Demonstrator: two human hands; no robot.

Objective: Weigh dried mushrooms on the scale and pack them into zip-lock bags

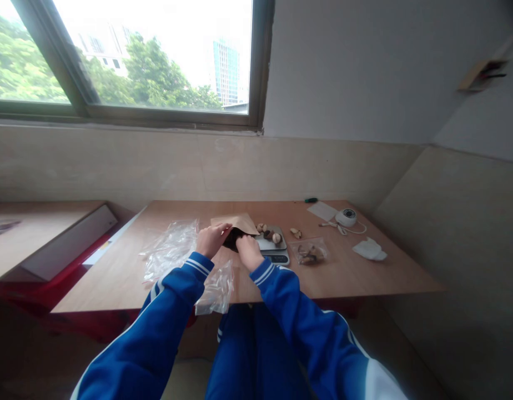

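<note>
Head view: nearest are two legs in blue [240, 355], under the desk [343, 280]. Some thin clear plastic [217, 289] hangs over the near edge; I cannot tell if it is one bag or more. A bigger heap of clear bags [169, 250] lies to the left, too tangled to count. Two hands meet at one brown paper bag [240, 220]. The left hand [211, 240] has its fingers pinched shut on the left rim. The right hand [250, 251] has its fingers curled and tucked at the dark mouth; their tips are hidden, so I cannot tell how far open they are or if they hold anything. The mouth faces the person, with the bag lying just past the right fingers and both hands about as near. The part that shows is longest from side to side. Just right of it is one scale [278, 259], with about four lumps [276, 238] on top. Next come one small bag [310, 247] of brown bits, too mixed to count, and about two loose bits [296, 233]. Farther right are one crumpled tissue [370, 249], one white gadget [347, 217] with a cord, one white sheet [323, 210] and, by the wall, one green thing [311, 200].
</note>
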